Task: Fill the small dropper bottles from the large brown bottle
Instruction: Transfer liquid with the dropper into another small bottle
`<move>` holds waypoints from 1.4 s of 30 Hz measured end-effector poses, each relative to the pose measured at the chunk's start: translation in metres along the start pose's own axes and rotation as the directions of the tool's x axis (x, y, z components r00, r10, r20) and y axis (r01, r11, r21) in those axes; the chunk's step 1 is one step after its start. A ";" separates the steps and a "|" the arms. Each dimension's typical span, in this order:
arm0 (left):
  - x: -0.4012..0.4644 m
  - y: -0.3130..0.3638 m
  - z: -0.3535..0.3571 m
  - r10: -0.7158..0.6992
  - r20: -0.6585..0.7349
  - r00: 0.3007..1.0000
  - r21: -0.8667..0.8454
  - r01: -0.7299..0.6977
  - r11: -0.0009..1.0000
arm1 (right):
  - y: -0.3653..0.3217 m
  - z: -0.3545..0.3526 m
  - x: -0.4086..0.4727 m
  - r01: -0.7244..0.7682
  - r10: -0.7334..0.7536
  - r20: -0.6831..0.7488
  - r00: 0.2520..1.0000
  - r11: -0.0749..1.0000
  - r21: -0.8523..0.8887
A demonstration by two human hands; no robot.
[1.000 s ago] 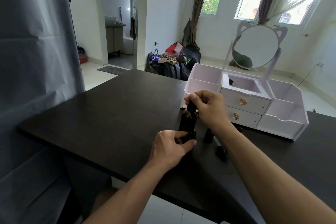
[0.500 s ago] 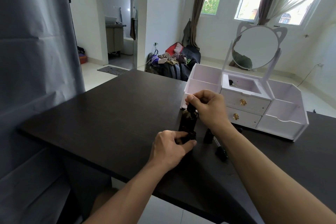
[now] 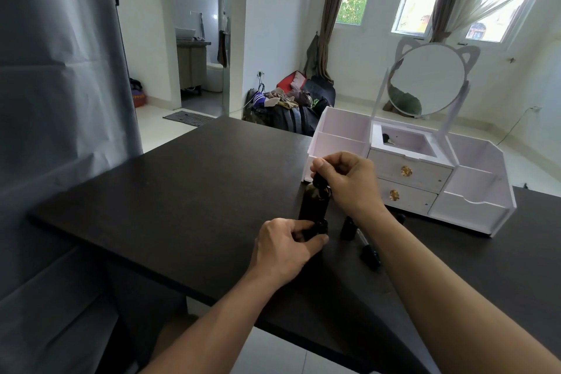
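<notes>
Our left hand grips a small dark dropper bottle while our right hand pinches the tall, glossy brown glass bottle's black cap.

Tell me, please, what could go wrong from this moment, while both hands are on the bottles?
1. The right hand grips the cap of the large brown bottle; if it opens suddenly, the tall bottle could tip and spill.
2. The left hand holds a small bottle close against it, so a knock seems possible.
3. A dropper lies loose near the right forearm and might be swept away.
</notes>
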State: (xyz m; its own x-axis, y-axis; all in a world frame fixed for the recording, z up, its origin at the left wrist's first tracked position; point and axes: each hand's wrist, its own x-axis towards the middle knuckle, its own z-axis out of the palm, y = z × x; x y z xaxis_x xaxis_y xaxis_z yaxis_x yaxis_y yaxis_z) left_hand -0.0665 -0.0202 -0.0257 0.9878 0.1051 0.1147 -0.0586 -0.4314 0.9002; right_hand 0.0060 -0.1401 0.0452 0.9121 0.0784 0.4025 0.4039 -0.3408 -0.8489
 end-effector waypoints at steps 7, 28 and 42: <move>0.000 0.000 0.000 -0.002 -0.014 1.000 -0.005 0.002 1.000 | -0.001 0.000 -0.001 0.010 -0.010 -0.004 1.000 1.000 -0.013; 0.002 -0.002 0.002 0.029 -0.048 0.998 0.041 -0.027 0.999 | -0.066 -0.040 0.009 0.225 -0.192 -0.224 0.956 0.965 0.137; 0.004 -0.004 0.004 0.013 -0.067 0.998 0.065 -0.008 0.998 | -0.044 -0.037 -0.022 0.112 -0.112 0.003 0.994 0.994 -0.001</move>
State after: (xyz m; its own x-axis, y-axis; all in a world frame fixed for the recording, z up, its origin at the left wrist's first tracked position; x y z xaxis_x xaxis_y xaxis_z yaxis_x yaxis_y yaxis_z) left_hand -0.0621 -0.0215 -0.0299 0.9751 0.1597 0.1541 -0.0574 -0.4893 0.8702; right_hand -0.0346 -0.1614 0.0863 0.8613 0.1187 0.4941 0.5034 -0.3310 -0.7981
